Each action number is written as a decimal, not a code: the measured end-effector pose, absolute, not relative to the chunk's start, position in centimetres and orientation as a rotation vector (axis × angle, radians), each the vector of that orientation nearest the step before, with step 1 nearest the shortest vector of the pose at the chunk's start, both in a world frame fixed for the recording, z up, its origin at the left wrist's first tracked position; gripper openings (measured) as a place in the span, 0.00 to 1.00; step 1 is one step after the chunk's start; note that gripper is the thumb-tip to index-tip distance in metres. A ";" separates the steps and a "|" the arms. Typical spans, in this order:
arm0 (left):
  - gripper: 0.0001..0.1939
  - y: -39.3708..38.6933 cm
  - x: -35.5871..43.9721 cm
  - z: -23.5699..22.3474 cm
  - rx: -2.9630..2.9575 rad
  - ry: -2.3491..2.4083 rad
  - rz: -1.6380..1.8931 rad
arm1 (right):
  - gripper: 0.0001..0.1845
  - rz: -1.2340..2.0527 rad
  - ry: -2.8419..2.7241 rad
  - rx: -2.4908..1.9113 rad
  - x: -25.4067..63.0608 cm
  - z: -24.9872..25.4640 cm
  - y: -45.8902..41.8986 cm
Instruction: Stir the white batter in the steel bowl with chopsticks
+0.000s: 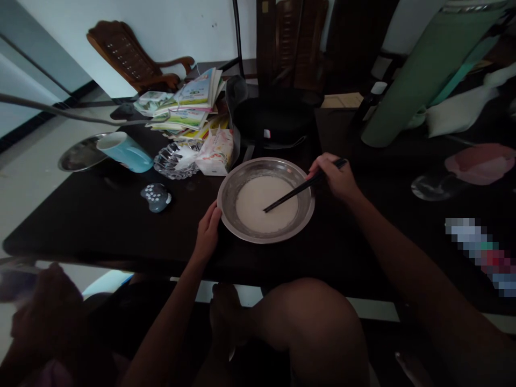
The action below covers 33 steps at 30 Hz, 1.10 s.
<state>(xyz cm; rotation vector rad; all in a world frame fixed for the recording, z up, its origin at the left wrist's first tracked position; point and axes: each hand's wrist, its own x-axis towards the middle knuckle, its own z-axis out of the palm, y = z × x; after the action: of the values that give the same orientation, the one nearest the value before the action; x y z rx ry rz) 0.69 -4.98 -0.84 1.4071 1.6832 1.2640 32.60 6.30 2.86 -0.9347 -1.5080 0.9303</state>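
Note:
A round stainless-steel bowl [229, 200] stands on the dark table, holding a pale, creamy liquid [256, 196]. My left hand [208, 230] grips the bowl's outer left side near the rim. Across the right rim, my right hand [334, 176] is closed around a pair of dark chopsticks [291, 193]. They slant down to the left, and their tips reach into the liquid near the middle of the bowl. How deep the tips go cannot be made out.
Left of the bowl are a glass dish [175, 164], a tissue pack [217, 153], a blue mug [128, 152] and a grey patterned object [156, 197]. Booklets [195, 97] are piled behind. A tall green cylinder [427, 75] and a pink-topped container [479, 163] stand right. Another person's hand [52, 295] shows lower left.

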 end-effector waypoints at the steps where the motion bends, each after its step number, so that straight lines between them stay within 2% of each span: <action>1: 0.32 -5.0 0.7 -0.8 1.408 1.683 1.267 | 0.22 0.933 -1.541 -0.938 32.6 2.8 6.3; 5: 0.32 -5.0 0.6 -1.0 1.415 1.678 1.273 | 0.22 0.858 -1.448 -0.935 32.7 2.8 6.4; 10: 0.32 -4.9 0.5 -1.2 1.417 1.680 1.289 | 0.22 0.955 -1.533 -0.915 32.4 2.7 6.4; 15: 0.31 -4.8 0.5 -1.2 1.423 1.667 1.287 | 0.21 0.854 -1.421 -0.933 32.8 2.4 6.8; 20: 0.31 -4.8 0.5 -1.2 1.428 1.666 1.294 | 0.20 0.973 -1.518 -0.913 32.3 2.3 6.4; 27: 0.30 -4.7 0.3 -1.5 1.437 1.659 1.282 | 0.22 0.869 -1.378 -0.921 32.8 2.1 6.9; 33: 0.31 -4.7 0.4 -1.6 1.420 1.624 1.290 | 0.20 0.887 -1.640 -0.918 32.1 3.1 5.9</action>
<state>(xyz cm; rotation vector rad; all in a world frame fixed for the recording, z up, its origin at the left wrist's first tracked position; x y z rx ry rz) 0.37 -4.69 -1.64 1.4202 1.6237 1.2896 32.06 5.90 3.07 -0.9178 -1.6399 0.8867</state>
